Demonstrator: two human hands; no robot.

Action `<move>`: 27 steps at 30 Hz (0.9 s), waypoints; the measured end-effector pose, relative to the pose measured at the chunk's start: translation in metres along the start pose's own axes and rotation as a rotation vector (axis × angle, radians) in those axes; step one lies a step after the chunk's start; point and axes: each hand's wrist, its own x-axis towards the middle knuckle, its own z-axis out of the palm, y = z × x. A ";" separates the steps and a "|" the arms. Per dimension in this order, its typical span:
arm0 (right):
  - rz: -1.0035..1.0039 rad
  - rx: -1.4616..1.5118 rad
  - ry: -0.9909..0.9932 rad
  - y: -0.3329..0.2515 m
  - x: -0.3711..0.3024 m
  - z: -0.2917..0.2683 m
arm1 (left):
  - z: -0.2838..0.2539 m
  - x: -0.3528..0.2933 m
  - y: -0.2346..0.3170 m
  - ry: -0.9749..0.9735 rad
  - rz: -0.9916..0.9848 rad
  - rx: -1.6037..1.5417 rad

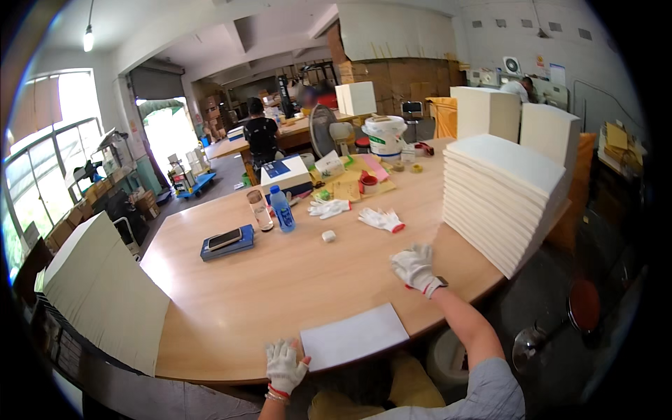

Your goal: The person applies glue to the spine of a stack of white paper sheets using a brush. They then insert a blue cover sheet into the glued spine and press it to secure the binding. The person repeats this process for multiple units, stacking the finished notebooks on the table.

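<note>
White paper [355,338], a sheet or thin stack, lies flat at the near edge of the table. By its left end is my left hand [285,367], in a white knit glove with a red cuff, open, fingers spread over the table edge. My right hand [414,267], gloved the same way, is open above the tabletop, beyond the paper's right end and left of a tall layered stack of white paper blocks [490,199]. Neither hand holds anything that I can see. A small white lump [329,236] sits mid-table.
Spare gloves [381,220], a blue bottle [282,208], a clear bottle [260,211] and a phone on a blue box [227,243] stand farther back. A tall paper stack [105,294] rises at the left. Beyond are a bucket [385,136], a fan [323,131] and a person [261,136].
</note>
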 end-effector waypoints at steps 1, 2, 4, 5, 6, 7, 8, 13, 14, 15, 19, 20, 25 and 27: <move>-0.106 0.161 0.028 0.001 0.022 0.019 | 0.001 0.004 0.005 0.061 0.055 -0.022; -0.203 0.315 0.047 0.011 0.046 0.055 | 0.004 0.012 0.011 0.069 0.071 -0.073; -0.300 0.482 -0.039 0.001 0.087 0.125 | 0.008 0.013 0.013 0.032 0.065 -0.142; -0.306 0.464 -0.113 -0.012 0.113 0.144 | 0.017 0.010 0.009 0.039 0.079 -0.091; -0.282 0.403 -0.179 -0.023 0.134 0.160 | 0.014 0.016 0.010 0.018 0.067 -0.095; -0.266 0.348 -0.240 -0.039 0.153 0.177 | 0.002 0.017 0.014 -0.001 0.050 -0.089; -0.245 0.286 -0.289 -0.048 0.171 0.187 | -0.009 0.021 0.019 -0.010 0.043 -0.085; 0.005 0.231 -0.058 -0.072 0.219 0.219 | -0.021 0.017 0.029 -0.061 -0.118 -0.117; 0.004 0.217 -0.079 -0.065 0.222 0.226 | -0.021 0.021 0.033 -0.068 -0.094 -0.136; 0.007 0.202 -0.100 -0.056 0.227 0.231 | -0.017 0.023 0.033 -0.068 -0.086 -0.140; -0.035 0.341 -0.422 -0.079 0.235 0.200 | -0.020 0.016 0.025 -0.113 -0.128 -0.101; -0.074 0.459 -0.413 -0.071 0.230 0.204 | -0.019 0.015 0.025 -0.128 -0.115 -0.113; 0.122 2.286 -0.386 0.030 0.112 0.198 | 0.018 0.009 0.004 -0.140 -0.110 -0.290; -0.186 1.502 -0.295 0.001 0.050 0.054 | 0.010 0.002 -0.011 0.037 -0.169 -0.290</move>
